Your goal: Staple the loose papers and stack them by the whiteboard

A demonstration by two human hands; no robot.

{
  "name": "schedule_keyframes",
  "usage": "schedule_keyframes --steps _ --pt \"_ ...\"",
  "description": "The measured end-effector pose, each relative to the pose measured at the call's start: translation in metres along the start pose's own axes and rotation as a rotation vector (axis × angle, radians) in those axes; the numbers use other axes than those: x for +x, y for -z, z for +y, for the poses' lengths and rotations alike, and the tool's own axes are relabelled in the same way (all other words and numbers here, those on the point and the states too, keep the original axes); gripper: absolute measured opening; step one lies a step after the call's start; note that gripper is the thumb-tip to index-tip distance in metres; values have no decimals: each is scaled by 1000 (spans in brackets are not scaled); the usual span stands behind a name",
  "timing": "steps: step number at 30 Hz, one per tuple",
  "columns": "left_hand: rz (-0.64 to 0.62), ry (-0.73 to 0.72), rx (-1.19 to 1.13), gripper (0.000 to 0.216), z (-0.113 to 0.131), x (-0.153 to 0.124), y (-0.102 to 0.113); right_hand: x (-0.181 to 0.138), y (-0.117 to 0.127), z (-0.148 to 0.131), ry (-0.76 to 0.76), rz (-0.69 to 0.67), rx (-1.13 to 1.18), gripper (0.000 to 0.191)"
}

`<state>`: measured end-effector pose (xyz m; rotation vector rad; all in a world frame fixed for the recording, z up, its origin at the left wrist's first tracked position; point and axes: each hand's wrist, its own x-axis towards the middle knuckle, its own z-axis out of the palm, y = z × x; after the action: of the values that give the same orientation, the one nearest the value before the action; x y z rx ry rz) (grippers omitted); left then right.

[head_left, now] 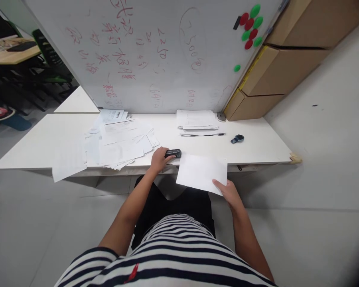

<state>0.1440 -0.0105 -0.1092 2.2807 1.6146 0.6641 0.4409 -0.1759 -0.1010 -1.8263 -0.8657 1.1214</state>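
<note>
My left hand (159,160) is closed around the near end of a black stapler (174,153) at the front edge of the desk. Between thumb and fingers, my right hand (229,192) grips the lower right corner of a white sheet of paper (199,169). The sheet's far part lies over the desk edge and its near part hangs above my lap. Its left edge comes close to the stapler's tip; I cannot tell whether they touch. Whether it is one sheet or several together is also unclear.
Loose papers (119,139) spread over the desk's left side, one overhanging the edge. A neat paper stack (196,119) stands against the whiteboard (167,56), with a dark thin strip (202,134) before it. A dark watch (237,138) lies rightward. Cardboard boxes (254,105) rise at the back right.
</note>
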Motion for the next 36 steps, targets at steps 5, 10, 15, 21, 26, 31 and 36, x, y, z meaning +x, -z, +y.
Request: schedule_keyframes --steps 5,10,15,21,26,31,36 --pt "50 44 -32 34 -2 -1 -3 -10 15 -7 -41 -60 21 45" --pt "14 57 -21 34 -1 -1 -2 -10 8 -4 -65 -112 56 49" --pt "13 45 -1 33 -1 0 -4 -9 2 -2 -63 -132 107 52" --pt "86 -28 -6 35 -6 0 -8 -10 1 -2 -75 -138 76 51" --pt "92 -43 6 32 -7 0 -10 -9 0 1 -74 -139 93 49" --pt "94 -68 20 34 -7 0 -10 -8 -4 4 -81 -146 99 47" --pt "60 -56 63 31 -6 -1 -10 -7 -5 11 -70 -155 114 48"
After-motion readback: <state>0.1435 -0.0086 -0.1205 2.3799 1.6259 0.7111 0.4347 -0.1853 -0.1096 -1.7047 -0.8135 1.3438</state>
